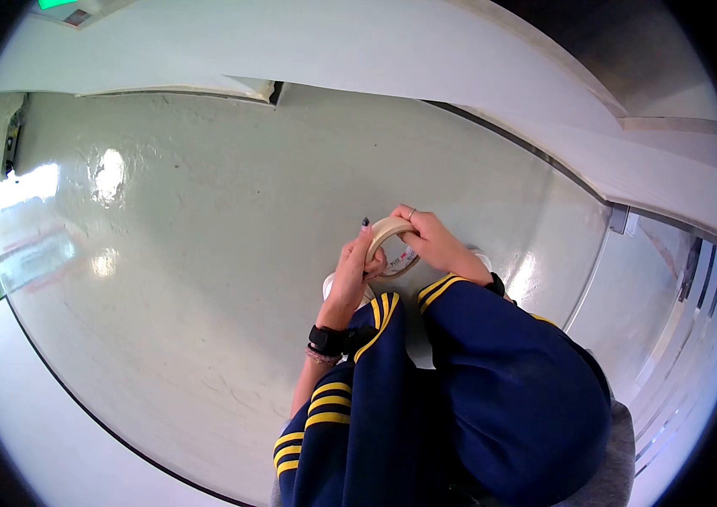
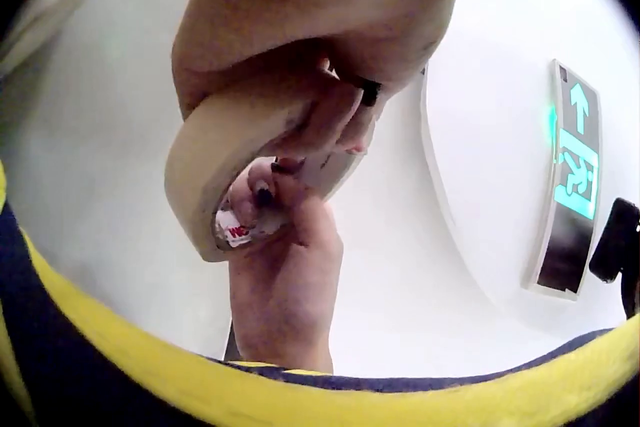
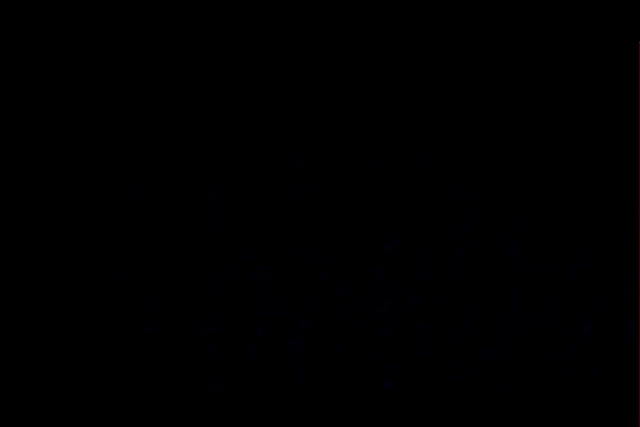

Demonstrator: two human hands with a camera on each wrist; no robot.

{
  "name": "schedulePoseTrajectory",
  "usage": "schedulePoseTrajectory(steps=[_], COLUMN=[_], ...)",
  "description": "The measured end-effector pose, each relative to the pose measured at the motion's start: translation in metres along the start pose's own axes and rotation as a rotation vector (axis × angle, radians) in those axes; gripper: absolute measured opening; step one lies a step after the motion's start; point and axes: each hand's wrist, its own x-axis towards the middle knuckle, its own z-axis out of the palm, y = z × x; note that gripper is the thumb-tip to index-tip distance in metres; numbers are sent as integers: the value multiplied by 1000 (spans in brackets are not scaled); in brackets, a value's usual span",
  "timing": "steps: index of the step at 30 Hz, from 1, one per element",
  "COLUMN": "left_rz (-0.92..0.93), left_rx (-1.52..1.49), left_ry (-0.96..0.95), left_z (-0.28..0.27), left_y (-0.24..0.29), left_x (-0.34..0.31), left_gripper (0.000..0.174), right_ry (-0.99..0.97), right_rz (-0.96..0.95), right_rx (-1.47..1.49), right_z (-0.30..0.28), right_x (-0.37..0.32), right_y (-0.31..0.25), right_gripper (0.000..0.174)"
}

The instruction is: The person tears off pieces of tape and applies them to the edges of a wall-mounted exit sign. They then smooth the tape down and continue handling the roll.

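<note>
A wide roll of tan tape (image 1: 391, 226) is held between both hands, in front of the knees and above the floor. My left hand (image 1: 354, 266) grips its left side, thumb along the outside and fingers curled through the ring. On the opposite side, my right hand (image 1: 436, 241) pinches the band from above. The left wrist view shows the tape roll (image 2: 200, 162) close up, with red print on its white inner core. There the left hand (image 2: 310, 7) curls over the band and the right hand (image 2: 285, 282) reaches into the ring. The right wrist view is black.
Legs in navy trousers with yellow stripes (image 1: 331, 401) are bent below the hands. Around them spreads a shiny grey floor (image 1: 206, 237), bounded by white walls (image 1: 206, 42). A lit green exit sign (image 2: 572, 177) hangs on the wall in the left wrist view.
</note>
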Motion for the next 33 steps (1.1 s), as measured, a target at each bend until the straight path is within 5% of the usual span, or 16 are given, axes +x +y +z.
schedulePoseTrajectory(steps=[6,8,18,20,33], left_rz=[-70,-80,-56,-97,2], left_rx=[-119,73,109,47,90], left_ry=[60,69,34,163,-11], left_z=[11,14,-7,0,-1], left_y=[9,10,2,2,-1], left_x=[-2,-1,0,-1,-2], left_gripper=[53,54,57,61,48], right_ry=[39,31,-62,-63,23], right_rz=[-1,23,80,70,-36], right_rx=[28,31,-13,-3,45], right_z=[1,0,3,4,3], right_x=[0,1,-2,-2,-1], right_y=[4,5,-7,-8,-1], right_gripper=[16,16,16,17,19])
